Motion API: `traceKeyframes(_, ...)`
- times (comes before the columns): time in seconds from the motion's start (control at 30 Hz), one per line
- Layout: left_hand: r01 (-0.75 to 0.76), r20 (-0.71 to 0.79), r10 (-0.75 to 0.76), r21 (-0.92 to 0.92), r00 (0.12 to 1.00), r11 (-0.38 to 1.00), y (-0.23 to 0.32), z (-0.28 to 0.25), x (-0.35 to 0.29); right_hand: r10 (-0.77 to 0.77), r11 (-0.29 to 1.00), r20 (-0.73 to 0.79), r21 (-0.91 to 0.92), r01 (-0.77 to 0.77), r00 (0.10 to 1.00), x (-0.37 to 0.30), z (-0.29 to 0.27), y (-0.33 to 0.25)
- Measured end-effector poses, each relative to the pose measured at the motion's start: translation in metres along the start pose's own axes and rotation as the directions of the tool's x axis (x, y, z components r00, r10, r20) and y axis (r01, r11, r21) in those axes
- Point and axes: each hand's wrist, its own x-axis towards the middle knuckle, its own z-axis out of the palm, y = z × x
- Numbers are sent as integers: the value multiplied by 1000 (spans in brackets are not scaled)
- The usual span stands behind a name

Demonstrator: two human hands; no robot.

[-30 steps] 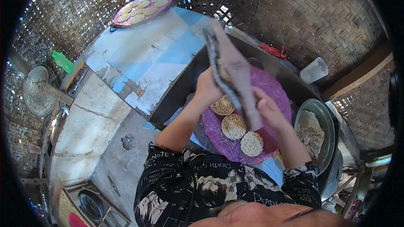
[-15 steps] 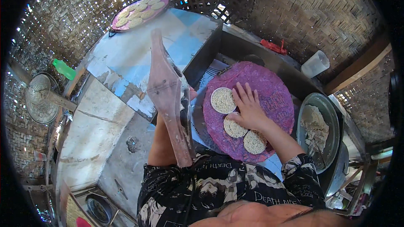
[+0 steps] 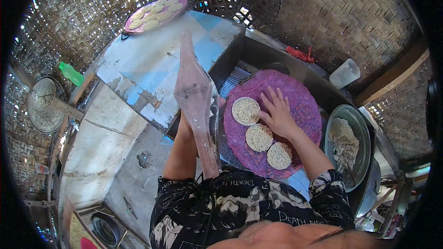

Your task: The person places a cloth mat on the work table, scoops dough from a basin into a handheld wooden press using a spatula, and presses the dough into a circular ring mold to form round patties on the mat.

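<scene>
My left hand (image 3: 222, 102) is mostly hidden behind a long wooden tool (image 3: 194, 94) with a diamond-shaped middle; a bit of finger shows past its right edge. The hand appears to grip it from behind, and its lower end reaches my shirt. Flat on a round purple mat (image 3: 302, 120), my right hand (image 3: 280, 117) is open, fingers spread. Its thumb is at the right edge of a pale ring (image 3: 258, 116) that surrounds a disc of pale strands (image 3: 245, 110). Two similar discs, a middle one (image 3: 259, 137) and a nearer one (image 3: 279, 156), lie below without rings.
A dark basin (image 3: 330, 150) of pale dough (image 3: 344, 145) stands to the right. Behind the mat runs a dark raised edge (image 3: 318, 87), with a clear plastic cup (image 3: 345, 74) and red plastic (image 3: 300, 54) beyond. A pink tray (image 3: 183, 5) of discs lies far left, near a green bottle (image 3: 70, 74).
The wooden tool and my left hand have shifted right together. My right hand has slid slightly right, its thumb moving off the middle disc up to the ring's side.
</scene>
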Motion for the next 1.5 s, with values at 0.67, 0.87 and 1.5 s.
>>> traceKeyframes(0.67, 11, 0, -12, 168, 1000, 986, -2, 2, 5, -4, 999, -279, 34, 14, 960, -5, 8, -17)
traceKeyframes(0.87, 26, 103, -44, 162, 994, 986, -8, -19, 16, 131, 985, -328, 146, -87, 936, 13, 14, 2)
traceKeyframes(1.5, -33, -27, 61, 596, 998, 802, -11, -18, -1, 159, 952, -242, 295, -84, 957, -16, -51, 37)
